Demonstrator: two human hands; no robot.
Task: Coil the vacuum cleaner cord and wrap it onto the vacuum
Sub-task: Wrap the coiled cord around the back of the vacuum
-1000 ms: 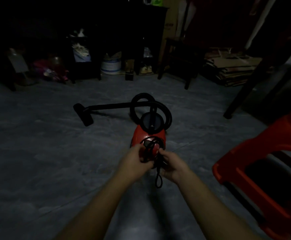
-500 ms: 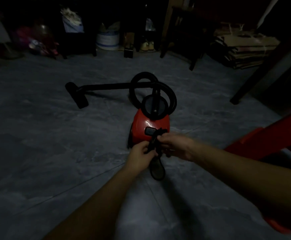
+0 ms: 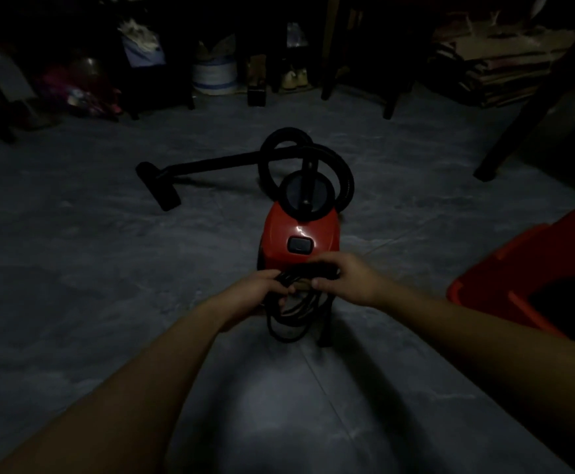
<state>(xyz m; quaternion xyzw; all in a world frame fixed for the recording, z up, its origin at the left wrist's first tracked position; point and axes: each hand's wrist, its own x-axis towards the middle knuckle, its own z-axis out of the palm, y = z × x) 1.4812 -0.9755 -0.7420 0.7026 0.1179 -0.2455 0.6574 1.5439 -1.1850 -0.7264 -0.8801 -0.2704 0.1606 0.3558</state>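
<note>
Two hands on the cord (image 3: pixel 299 304) | my left hand (image 3: pixel 262 290) fingers curl round the bundle, right hand (image 3: pixel 345 278) fingers clasp its other end | bundle axis 9-to-3, loops hanging toward 6 | vacuum (image 3: pixel 299 234) at 12, both hands equally near

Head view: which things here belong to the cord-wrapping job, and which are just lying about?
Job: red vacuum, black cord, left hand and right hand, both gripping the coiled cord at the vacuum's near end.
Lying about: hose, floor nozzle, red plastic chair, cardboard stack, white bucket.
</note>
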